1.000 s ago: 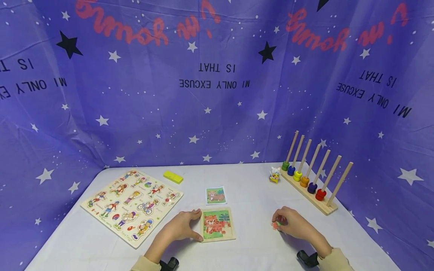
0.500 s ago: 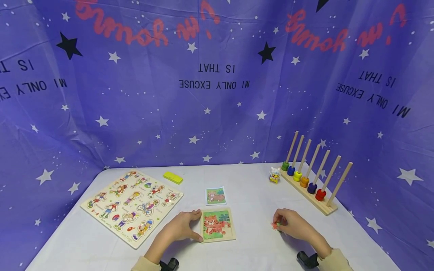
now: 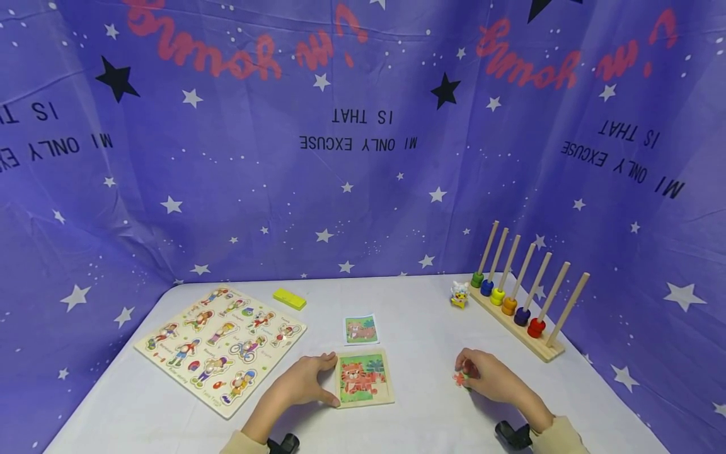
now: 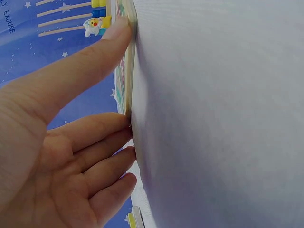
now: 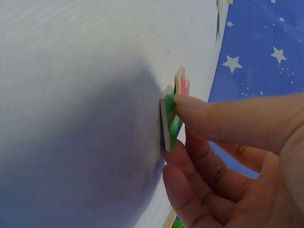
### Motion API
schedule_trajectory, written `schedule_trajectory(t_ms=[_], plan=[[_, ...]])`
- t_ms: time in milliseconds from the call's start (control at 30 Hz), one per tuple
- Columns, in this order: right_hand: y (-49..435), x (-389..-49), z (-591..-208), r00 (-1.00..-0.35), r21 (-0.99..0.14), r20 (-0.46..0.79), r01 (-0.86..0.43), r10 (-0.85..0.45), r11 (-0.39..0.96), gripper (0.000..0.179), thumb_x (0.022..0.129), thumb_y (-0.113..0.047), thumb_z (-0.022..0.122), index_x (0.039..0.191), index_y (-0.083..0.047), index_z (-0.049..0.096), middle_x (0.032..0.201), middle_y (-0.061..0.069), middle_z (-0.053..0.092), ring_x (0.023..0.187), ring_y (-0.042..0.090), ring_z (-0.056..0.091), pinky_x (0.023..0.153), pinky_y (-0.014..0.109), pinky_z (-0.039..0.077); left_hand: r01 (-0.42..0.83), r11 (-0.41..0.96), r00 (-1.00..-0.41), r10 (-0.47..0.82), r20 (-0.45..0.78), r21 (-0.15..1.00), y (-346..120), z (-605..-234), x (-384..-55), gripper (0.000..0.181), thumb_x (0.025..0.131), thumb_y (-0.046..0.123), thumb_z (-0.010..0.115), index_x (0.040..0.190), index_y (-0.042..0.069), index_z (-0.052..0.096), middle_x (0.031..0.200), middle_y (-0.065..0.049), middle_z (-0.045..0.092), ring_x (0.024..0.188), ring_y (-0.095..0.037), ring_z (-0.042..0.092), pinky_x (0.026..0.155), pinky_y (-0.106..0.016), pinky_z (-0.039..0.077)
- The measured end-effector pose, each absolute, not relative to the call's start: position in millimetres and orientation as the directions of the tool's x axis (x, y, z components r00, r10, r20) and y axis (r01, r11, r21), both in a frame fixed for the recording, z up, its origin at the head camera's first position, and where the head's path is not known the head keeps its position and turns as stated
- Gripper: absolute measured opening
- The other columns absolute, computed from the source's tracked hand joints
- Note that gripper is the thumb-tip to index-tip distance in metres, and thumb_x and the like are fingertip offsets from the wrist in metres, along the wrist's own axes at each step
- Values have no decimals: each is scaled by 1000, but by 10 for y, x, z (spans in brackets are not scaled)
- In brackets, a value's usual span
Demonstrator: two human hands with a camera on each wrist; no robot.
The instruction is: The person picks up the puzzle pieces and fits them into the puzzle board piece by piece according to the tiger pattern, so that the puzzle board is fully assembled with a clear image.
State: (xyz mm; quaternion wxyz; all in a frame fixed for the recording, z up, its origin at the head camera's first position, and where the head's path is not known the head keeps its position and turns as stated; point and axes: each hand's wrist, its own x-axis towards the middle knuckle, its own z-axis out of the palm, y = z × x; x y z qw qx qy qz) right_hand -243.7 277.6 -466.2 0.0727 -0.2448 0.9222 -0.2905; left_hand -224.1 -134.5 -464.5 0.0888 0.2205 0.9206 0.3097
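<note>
A square wooden jigsaw puzzle board (image 3: 363, 378) with a red tiger picture lies on the white table, a pale gap in its lower right. My left hand (image 3: 306, 380) rests at its left edge, fingers extended. In the left wrist view the left thumb (image 4: 116, 31) touches the board's rim and the fingertips meet the edge farther along. My right hand (image 3: 492, 376), to the right of the board, pinches puzzle pieces (image 5: 171, 111) between thumb and fingers. One is green, and a pinkish-red one shows behind it. Part of them is hidden by the thumb.
A small picture card (image 3: 360, 330) lies behind the board. To the left are a large puzzle board of sports figures (image 3: 221, 347) and a yellow block (image 3: 290, 299). A small figurine (image 3: 459, 294) and a wooden peg rack (image 3: 518, 315) with coloured rings stand at the right.
My right hand shifts slightly and turns the pieces, so more of their red side shows in the head view. The left hand and the board stay put.
</note>
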Motion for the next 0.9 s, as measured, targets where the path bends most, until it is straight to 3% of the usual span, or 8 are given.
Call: schedule_trajectory(t_ms=[267, 900], plan=[[2769, -2420, -4601, -867, -564, 17, -420, -498, 711, 24, 80, 2, 72, 98, -8, 61, 84, -1, 58, 74, 10, 51, 58, 24, 46, 357, 711, -886, 464, -22, 605, -1344, -4638, -2238, 88, 61, 35, 88, 131, -7, 53, 142, -20, 47, 130, -44, 42, 109, -58, 30], [2731, -2445, -4475, -798, -581, 36, -506, -601, 637, 25, 85, 6, 61, 103, -10, 70, 82, -5, 61, 66, 5, 50, 55, 21, 45, 360, 713, -888, 459, -13, 602, -1338, -4638, -2225, 88, 61, 33, 88, 131, -7, 53, 141, -20, 48, 129, -44, 42, 108, -58, 30]])
